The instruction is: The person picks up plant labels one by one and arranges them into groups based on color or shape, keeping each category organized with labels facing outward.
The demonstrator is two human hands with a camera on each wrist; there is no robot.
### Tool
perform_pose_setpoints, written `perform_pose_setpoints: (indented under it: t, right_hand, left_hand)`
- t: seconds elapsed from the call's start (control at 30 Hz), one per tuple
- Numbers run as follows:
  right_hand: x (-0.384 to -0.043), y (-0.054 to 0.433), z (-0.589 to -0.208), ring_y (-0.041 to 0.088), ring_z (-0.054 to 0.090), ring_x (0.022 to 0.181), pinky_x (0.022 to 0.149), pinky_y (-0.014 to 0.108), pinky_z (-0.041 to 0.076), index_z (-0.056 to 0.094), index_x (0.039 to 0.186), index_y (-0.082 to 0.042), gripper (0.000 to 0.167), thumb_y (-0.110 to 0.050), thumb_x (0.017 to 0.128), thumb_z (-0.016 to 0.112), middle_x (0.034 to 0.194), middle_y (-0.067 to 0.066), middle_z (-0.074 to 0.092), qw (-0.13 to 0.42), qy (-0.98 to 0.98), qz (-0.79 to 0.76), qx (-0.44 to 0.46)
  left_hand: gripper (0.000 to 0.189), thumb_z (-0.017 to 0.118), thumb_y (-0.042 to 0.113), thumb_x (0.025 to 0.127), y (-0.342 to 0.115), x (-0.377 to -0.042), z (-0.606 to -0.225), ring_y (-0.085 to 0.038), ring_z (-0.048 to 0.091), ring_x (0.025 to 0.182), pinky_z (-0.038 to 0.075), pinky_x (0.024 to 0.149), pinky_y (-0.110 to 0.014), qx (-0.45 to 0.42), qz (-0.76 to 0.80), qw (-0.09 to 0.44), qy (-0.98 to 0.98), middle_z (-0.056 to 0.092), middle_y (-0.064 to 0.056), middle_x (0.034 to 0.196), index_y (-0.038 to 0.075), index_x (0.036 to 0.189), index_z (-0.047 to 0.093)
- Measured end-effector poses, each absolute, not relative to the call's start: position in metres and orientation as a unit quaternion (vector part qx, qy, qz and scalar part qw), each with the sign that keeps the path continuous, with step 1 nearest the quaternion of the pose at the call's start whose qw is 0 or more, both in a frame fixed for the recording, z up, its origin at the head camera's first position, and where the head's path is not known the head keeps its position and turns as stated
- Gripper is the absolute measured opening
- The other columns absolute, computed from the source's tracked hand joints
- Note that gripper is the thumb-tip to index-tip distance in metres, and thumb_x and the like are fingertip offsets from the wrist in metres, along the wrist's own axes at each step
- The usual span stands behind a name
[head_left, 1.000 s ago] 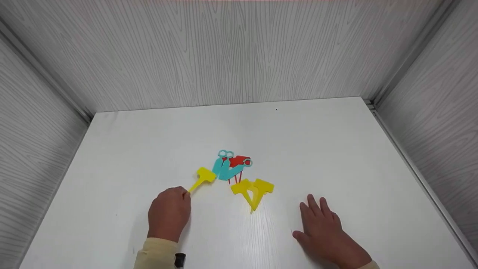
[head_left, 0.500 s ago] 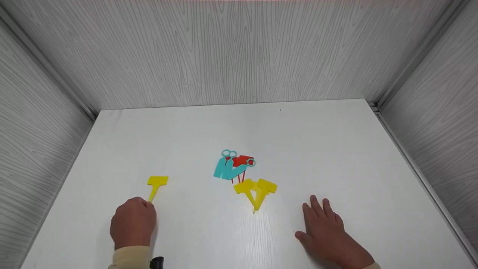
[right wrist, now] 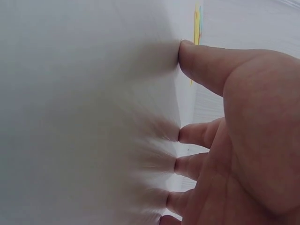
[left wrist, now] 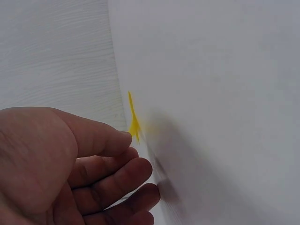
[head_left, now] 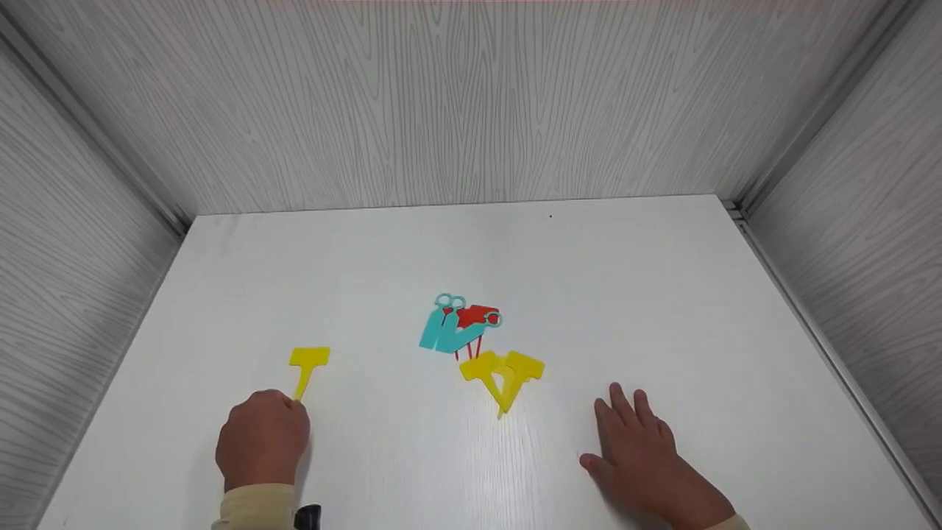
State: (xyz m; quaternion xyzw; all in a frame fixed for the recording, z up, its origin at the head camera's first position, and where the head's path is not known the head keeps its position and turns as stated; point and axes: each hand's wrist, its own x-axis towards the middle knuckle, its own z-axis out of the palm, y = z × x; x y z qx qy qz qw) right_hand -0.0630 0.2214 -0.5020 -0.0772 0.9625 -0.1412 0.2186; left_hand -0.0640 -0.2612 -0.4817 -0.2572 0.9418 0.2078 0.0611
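At the left of the head view, my left hand [head_left: 263,440] pinches the stem end of a yellow T-shaped plant label [head_left: 309,358], whose flat head points away from me. In the left wrist view the thumb and forefinger meet at the yellow plant label [left wrist: 133,123], seen edge-on. My right hand [head_left: 639,456] rests on the table at the right with its fingers spread and nothing in it. Between the hands lie overlapping yellow T-shaped labels [head_left: 521,366]. Just beyond them is a pile of teal tags [head_left: 447,335] with ring ends, partly covering red labels [head_left: 478,315] with thin stems.
The white table [head_left: 625,280] ends at a grey wood-grain back panel [head_left: 456,103]. Similar side panels [head_left: 861,184] stand at left and right.
My left hand has carried the yellow plant label leftward, away from the pile, and turned its head straight ahead. Over the last half second it has hardly moved. My right hand stays in place.
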Motion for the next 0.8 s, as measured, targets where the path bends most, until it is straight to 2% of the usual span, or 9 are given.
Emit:
perform_pose_setpoints:
  t: [0.2,0.43,0.8]
  right_hand:
    - [-0.0629,0.2227,-0.5030,0.057,0.000,0.166,0.123,0.084,0.016,0.034,0.171,0.000,0.094,-0.054,0.104,0.072,0.182,0.027,0.012,0.215,0.962,-0.148,-0.079]
    - [-0.0601,0.2253,-0.5035,0.058,0.001,0.166,0.122,0.084,0.019,0.036,0.169,0.002,0.092,-0.050,0.104,0.073,0.182,0.028,0.013,0.206,0.961,-0.158,-0.093]
    - [-0.0608,0.2249,-0.5016,0.057,0.000,0.166,0.123,0.083,0.018,0.036,0.171,0.000,0.092,-0.050,0.104,0.074,0.182,0.026,0.013,0.206,0.961,-0.162,-0.089]
  left_hand:
    - [0.034,0.060,0.018,0.106,-0.2620,-0.0656,-0.4812,-0.039,0.075,0.085,0.063,0.072,-0.056,-0.252,0.210,0.079,0.941,0.079,-0.026,0.107,-0.009,0.120,0.076]
    - [0.033,0.059,0.018,0.107,-0.2648,-0.0626,-0.4848,-0.036,0.076,0.083,0.062,0.068,-0.054,-0.240,0.213,0.075,0.944,0.079,-0.025,0.106,-0.008,0.118,0.077]
    - [0.033,0.059,0.017,0.106,-0.2665,-0.0645,-0.4799,-0.038,0.076,0.088,0.063,0.071,-0.055,-0.242,0.205,0.073,0.945,0.079,-0.025,0.108,-0.007,0.117,0.078]
